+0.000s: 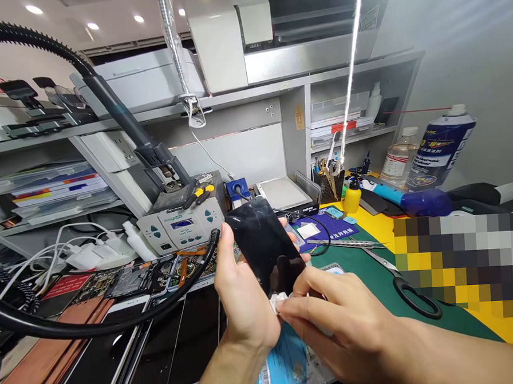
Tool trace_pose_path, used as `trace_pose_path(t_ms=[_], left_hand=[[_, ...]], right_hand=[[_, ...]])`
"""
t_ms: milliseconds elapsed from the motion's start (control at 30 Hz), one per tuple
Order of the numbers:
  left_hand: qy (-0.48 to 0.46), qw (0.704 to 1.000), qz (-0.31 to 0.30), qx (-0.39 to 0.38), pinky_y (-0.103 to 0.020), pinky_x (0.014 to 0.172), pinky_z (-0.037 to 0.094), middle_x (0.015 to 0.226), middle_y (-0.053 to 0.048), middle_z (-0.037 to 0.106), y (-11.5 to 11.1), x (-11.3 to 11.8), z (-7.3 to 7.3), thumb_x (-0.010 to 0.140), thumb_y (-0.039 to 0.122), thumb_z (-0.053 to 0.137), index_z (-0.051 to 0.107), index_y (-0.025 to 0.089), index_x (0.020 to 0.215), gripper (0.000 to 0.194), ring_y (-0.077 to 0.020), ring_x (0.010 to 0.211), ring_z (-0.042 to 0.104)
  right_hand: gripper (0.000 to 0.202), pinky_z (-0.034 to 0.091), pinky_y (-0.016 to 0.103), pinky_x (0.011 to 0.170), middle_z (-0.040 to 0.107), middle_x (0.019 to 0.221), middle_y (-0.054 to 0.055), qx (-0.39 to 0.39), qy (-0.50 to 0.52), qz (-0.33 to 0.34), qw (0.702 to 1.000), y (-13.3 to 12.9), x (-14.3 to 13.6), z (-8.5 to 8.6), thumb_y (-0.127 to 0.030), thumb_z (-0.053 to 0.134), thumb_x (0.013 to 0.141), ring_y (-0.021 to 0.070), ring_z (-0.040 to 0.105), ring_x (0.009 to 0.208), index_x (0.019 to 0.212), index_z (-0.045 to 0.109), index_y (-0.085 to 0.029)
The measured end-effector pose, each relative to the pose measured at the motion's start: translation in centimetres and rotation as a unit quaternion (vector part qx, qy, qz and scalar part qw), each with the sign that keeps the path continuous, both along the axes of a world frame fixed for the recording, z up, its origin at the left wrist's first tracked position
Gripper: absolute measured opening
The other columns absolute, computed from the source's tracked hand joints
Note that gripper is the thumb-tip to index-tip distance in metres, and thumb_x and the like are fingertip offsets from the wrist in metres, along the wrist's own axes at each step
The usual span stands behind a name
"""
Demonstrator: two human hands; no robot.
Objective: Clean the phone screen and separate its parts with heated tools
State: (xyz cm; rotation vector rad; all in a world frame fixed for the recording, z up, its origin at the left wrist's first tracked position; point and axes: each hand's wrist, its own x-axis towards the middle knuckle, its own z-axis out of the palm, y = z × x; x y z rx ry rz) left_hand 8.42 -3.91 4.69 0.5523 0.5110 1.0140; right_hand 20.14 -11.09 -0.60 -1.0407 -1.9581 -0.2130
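Note:
A black phone [263, 237] with a glossy dark screen is tilted upright in the middle of the head view. My left hand [245, 301] is wrapped round it, thumb along the left edge and fingertips showing at the right edge. A crumpled white tissue [278, 301] lies against the phone's bottom edge. My right hand [344, 313] pinches the tissue between thumb and fingers, close to the left palm. Below the hands lies a blue packet [282, 362], partly hidden by them.
Black scissors [417, 298] and tweezers [349, 243] lie on the green mat [453, 333]. A soldering station [189, 224] stands behind left, with a black hose [117, 322] crossing the left. A spray can [441, 148] and yellow bottle [352, 197] stand at right.

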Motion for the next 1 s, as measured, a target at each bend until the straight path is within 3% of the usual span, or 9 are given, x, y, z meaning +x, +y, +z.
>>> trace_pose_path(t_ms=[400,633,700,733,833,867,900,933,1000], left_hand=[[-0.062,0.997,-0.039,-0.011,-0.041,0.073,0.061,0.083,-0.011,0.068,1.2,-1.0,0.3,0.088,0.069,0.045,0.074,0.009,0.104,0.069,-0.0231,0.074,0.066],[-0.096,0.992,-0.068,-0.036,-0.035,0.071,0.059,0.086,-0.012,0.069,1.4,-1.4,0.6,0.088,0.068,0.049,0.072,0.008,0.107,0.067,-0.0212,0.076,0.066],[-0.093,0.993,-0.072,-0.024,-0.040,0.072,0.060,0.084,-0.012,0.069,1.4,-1.4,0.5,0.086,0.069,0.051,0.073,0.009,0.106,0.066,-0.0237,0.076,0.067],[-0.087,0.994,-0.068,-0.022,-0.041,0.073,0.060,0.084,-0.013,0.070,1.4,-1.3,0.5,0.085,0.069,0.051,0.073,0.010,0.105,0.066,-0.0249,0.076,0.068],[-0.066,0.997,-0.036,-0.024,-0.042,0.074,0.060,0.089,-0.013,0.071,1.1,-1.1,0.4,0.086,0.067,0.051,0.073,0.010,0.107,0.063,-0.0252,0.077,0.069],[-0.063,0.997,-0.030,-0.026,-0.041,0.074,0.060,0.090,-0.012,0.071,1.0,-1.1,0.3,0.087,0.066,0.052,0.073,0.011,0.107,0.063,-0.0245,0.077,0.068],[-0.062,0.997,-0.028,-0.030,-0.040,0.073,0.060,0.090,-0.012,0.071,1.0,-1.0,0.4,0.086,0.066,0.052,0.073,0.011,0.107,0.062,-0.0237,0.076,0.068],[-0.064,0.997,-0.027,-0.038,-0.039,0.072,0.060,0.088,-0.012,0.071,0.9,-0.9,0.4,0.085,0.066,0.054,0.073,0.010,0.106,0.062,-0.0229,0.074,0.067],[-0.072,0.995,-0.023,-0.057,-0.035,0.069,0.058,0.087,-0.011,0.070,0.8,-0.8,0.5,0.085,0.065,0.055,0.073,0.009,0.105,0.062,-0.0214,0.073,0.066]], right_hand=[[0.022,0.046,0.027,0.060,0.063,0.081,0.006,-0.013,0.068,-0.036,0.997,0.9,2.5,1.2,-0.001,0.061,0.087,0.0143,0.057,0.068,0.103,0.071,-0.013],[0.015,0.042,0.027,0.054,0.062,0.073,0.003,-0.055,0.159,-0.080,0.982,0.7,3.0,2.8,-0.012,0.063,0.091,0.0137,0.055,0.062,0.093,0.077,-0.018],[0.011,0.039,0.025,0.050,0.063,0.071,0.001,-0.160,0.257,-0.052,0.952,0.5,3.2,3.5,-0.023,0.069,0.090,0.0124,0.053,0.059,0.085,0.078,-0.022],[0.012,0.037,0.023,0.046,0.062,0.068,0.000,-0.235,0.317,-0.017,0.919,0.5,3.3,3.8,-0.030,0.072,0.088,0.0111,0.050,0.056,0.081,0.077,-0.022],[0.022,0.026,0.019,0.039,0.049,0.055,-0.006,-0.443,0.452,0.099,0.768,0.6,3.4,4.2,-0.040,0.077,0.083,0.0068,0.036,0.046,0.076,0.072,-0.020],[0.024,0.025,0.018,0.039,0.047,0.053,-0.007,-0.473,0.469,0.110,0.737,0.6,3.4,4.1,-0.041,0.078,0.082,0.0062,0.034,0.044,0.077,0.070,-0.019],[0.025,0.025,0.018,0.038,0.047,0.053,-0.007,-0.484,0.471,0.105,0.730,0.7,3.3,3.9,-0.042,0.077,0.083,0.0062,0.035,0.043,0.078,0.069,-0.019],[0.026,0.026,0.018,0.037,0.048,0.054,-0.006,-0.477,0.461,0.088,0.743,0.8,3.1,3.7,-0.043,0.075,0.084,0.0063,0.037,0.042,0.079,0.068,-0.019],[0.026,0.028,0.018,0.036,0.050,0.056,-0.006,-0.427,0.427,0.040,0.796,0.9,2.8,3.3,-0.043,0.071,0.088,0.0071,0.040,0.042,0.082,0.068,-0.019]])
